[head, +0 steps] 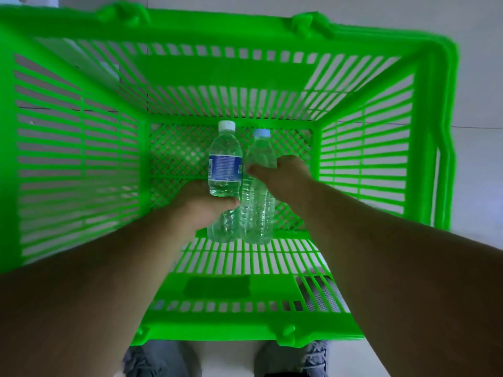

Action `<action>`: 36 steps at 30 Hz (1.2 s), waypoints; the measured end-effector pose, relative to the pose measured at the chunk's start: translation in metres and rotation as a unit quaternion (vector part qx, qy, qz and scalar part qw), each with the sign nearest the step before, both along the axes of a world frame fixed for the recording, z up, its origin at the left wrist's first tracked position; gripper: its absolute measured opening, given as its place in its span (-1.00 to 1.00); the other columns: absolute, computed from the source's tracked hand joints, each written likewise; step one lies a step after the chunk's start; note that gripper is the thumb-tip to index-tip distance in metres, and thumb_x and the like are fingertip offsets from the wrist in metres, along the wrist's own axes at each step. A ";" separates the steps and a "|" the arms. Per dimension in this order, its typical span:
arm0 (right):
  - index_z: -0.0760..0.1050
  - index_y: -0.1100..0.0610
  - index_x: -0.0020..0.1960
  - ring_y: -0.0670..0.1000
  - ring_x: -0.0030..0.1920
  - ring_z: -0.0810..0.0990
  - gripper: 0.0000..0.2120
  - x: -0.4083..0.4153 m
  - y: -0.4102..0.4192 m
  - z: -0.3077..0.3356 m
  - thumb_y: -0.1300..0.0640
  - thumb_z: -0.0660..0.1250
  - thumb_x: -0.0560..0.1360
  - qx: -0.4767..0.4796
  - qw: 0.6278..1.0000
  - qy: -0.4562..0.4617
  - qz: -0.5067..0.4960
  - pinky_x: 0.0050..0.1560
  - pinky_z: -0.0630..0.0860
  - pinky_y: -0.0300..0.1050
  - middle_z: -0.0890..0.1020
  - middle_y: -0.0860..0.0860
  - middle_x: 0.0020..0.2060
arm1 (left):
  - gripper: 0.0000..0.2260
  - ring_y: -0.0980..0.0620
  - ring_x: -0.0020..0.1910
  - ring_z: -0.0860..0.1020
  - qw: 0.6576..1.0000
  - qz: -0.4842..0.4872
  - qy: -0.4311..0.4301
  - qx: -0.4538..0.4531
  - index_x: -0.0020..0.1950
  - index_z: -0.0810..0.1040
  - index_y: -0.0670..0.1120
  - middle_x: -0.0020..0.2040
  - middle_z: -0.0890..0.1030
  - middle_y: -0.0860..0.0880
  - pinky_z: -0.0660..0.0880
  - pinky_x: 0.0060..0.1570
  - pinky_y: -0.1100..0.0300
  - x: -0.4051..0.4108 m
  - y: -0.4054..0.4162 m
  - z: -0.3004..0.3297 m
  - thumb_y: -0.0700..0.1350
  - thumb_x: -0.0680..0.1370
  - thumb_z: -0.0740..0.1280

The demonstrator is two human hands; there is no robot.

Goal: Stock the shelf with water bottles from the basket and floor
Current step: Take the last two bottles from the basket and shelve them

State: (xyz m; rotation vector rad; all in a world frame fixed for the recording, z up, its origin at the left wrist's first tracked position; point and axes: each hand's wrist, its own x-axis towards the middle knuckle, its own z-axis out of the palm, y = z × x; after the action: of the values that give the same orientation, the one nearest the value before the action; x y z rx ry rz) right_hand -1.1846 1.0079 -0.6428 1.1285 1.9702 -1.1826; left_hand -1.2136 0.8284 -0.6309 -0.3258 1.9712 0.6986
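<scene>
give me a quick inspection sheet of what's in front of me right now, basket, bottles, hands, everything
Surface: pale tiled floor, basket standing on it.
Job's things: green basket; labelled bottle, white cap; unlabelled bottle, pale blue cap; both inside the basket.
Clutter: nothing seen.
Hands: left hand grips labelled bottle; right hand grips unlabelled bottle.
Cables: nothing seen.
Surroundings: grey shoes below basket; shelf not in view.

Dim bluish light, wide-angle edge distortion
</scene>
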 end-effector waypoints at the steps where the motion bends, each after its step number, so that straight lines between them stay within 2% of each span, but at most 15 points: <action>1: 0.63 0.10 0.06 0.02 -0.25 0.65 -0.46 0.001 0.001 0.000 -0.30 0.49 0.32 -0.003 1.000 0.007 -0.005 -0.29 0.56 -0.16 0.66 0.02 -0.25 | -0.81 0.03 -0.15 0.66 1.000 0.004 -0.005 0.008 -0.11 0.67 0.05 -0.16 0.70 0.05 0.54 -0.05 0.18 0.000 -0.003 0.001 0.04 0.34 0.58; 3: 0.63 0.08 0.06 0.05 -0.17 0.68 -0.49 0.003 0.003 0.005 -0.27 0.51 0.31 -0.006 0.999 0.025 -0.022 -0.14 0.63 -0.06 0.69 0.02 -0.19 | -0.81 0.08 -0.15 0.66 1.000 0.010 -0.008 0.026 -0.12 0.65 0.07 -0.16 0.70 0.10 0.49 -0.13 0.25 0.001 -0.007 0.008 0.02 0.34 0.58; 6: 0.63 0.04 0.00 -0.03 -0.21 0.67 -0.57 0.004 0.006 0.028 -0.25 0.52 0.32 0.003 0.998 0.061 -0.019 -0.23 0.56 -0.17 0.69 -0.06 -0.21 | -0.78 0.15 -0.17 0.67 0.999 0.032 0.013 0.041 -0.09 0.66 0.04 -0.20 0.71 0.13 0.47 -0.19 0.29 0.004 -0.011 0.031 -0.02 0.33 0.60; 9: 0.60 0.04 0.03 -0.08 -0.24 0.63 -0.55 0.003 0.008 0.073 -0.26 0.50 0.32 0.036 0.996 0.081 0.006 -0.33 0.45 -0.25 0.68 -0.08 -0.19 | -0.78 0.15 -0.22 0.67 0.996 0.051 0.041 0.053 -0.11 0.65 0.01 -0.22 0.72 0.11 0.49 -0.18 0.27 0.004 -0.013 0.073 -0.04 0.32 0.60; 12: 0.60 0.08 0.05 0.02 -0.16 0.66 -0.51 0.002 0.011 0.136 -0.26 0.50 0.32 0.051 0.993 0.104 0.002 -0.19 0.56 -0.15 0.69 -0.04 -0.15 | -0.76 0.17 -0.26 0.67 0.993 0.060 0.070 0.071 -0.09 0.65 0.00 -0.23 0.71 0.12 0.48 -0.21 0.27 0.002 -0.017 0.134 -0.05 0.31 0.60; 16: 0.61 0.12 0.07 0.02 -0.10 0.68 -0.52 0.002 0.013 0.244 -0.24 0.49 0.36 0.064 0.986 0.153 -0.015 -0.08 0.59 -0.10 0.71 -0.02 -0.11 | -0.74 0.20 -0.30 0.64 0.987 0.062 0.117 0.091 -0.07 0.64 -0.04 -0.24 0.70 0.11 0.52 -0.27 0.31 0.000 -0.021 0.235 -0.07 0.31 0.60; 19: 0.60 0.11 -0.07 -0.07 -0.24 0.64 -0.60 0.005 0.012 0.340 -0.23 0.47 0.38 0.084 0.978 0.188 -0.007 -0.32 0.47 -0.23 0.69 -0.05 -0.25 | -0.75 0.31 -0.37 0.57 0.982 0.068 0.142 0.100 -0.06 0.62 -0.05 -0.22 0.70 0.10 0.43 -0.34 0.45 0.005 -0.021 0.323 -0.11 0.33 0.59; 24: 0.59 0.08 -0.12 -0.12 -0.29 0.59 -0.67 0.019 -0.001 0.508 -0.19 0.48 0.39 0.064 0.963 0.260 -0.015 -0.24 0.48 -0.15 0.67 -0.05 -0.29 | -0.76 0.43 -0.35 0.53 0.972 0.058 0.189 0.131 -0.06 0.59 -0.01 -0.28 0.64 0.22 0.36 -0.32 0.55 0.022 -0.034 0.469 -0.11 0.36 0.58; 26: 0.61 0.06 -0.09 -0.11 -0.22 0.64 -0.70 0.029 -0.010 0.572 -0.17 0.50 0.39 0.053 0.956 0.286 -0.023 -0.17 0.53 -0.15 0.69 -0.07 -0.25 | -0.73 0.36 -0.29 0.57 0.967 0.057 0.197 0.152 0.01 0.60 -0.03 -0.18 0.69 0.12 0.39 -0.28 0.53 0.029 -0.043 0.526 -0.11 0.37 0.57; 29: 0.63 -0.02 -0.06 -0.21 -0.18 0.66 -0.75 0.049 -0.024 0.664 -0.16 0.50 0.38 0.057 0.943 0.326 -0.043 -0.15 0.54 -0.22 0.70 -0.19 -0.22 | -0.72 0.13 -0.13 0.65 0.956 0.060 0.218 0.188 0.04 0.61 -0.04 -0.10 0.71 0.06 0.51 -0.10 0.31 0.042 -0.061 0.612 -0.11 0.38 0.57; 32: 0.63 -0.07 -0.07 -0.28 -0.19 0.64 -0.79 0.074 -0.041 0.749 -0.17 0.48 0.40 0.072 0.926 0.367 -0.044 -0.25 0.46 -0.41 0.69 -0.26 -0.23 | -0.71 0.21 -0.14 0.64 0.945 0.056 0.245 0.209 0.05 0.60 0.01 -0.10 0.71 0.10 0.51 -0.14 0.39 0.057 -0.079 0.695 -0.09 0.38 0.56; 36: 0.62 -0.08 -0.01 -0.31 -0.19 0.63 -0.74 0.106 -0.066 0.845 -0.19 0.47 0.40 0.096 0.907 0.408 -0.048 -0.19 0.47 -0.28 0.70 -0.26 -0.21 | -0.73 0.25 -0.15 0.65 0.927 0.037 0.281 0.247 0.04 0.60 0.00 -0.12 0.71 0.11 0.51 -0.16 0.40 0.081 -0.102 0.787 -0.14 0.39 0.55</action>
State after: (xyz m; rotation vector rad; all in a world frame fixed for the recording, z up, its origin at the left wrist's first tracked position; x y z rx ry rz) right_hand -1.0789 0.9419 0.2024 0.8913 2.7179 -1.7393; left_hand -1.1328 0.7261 0.1559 0.1289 2.2176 1.4238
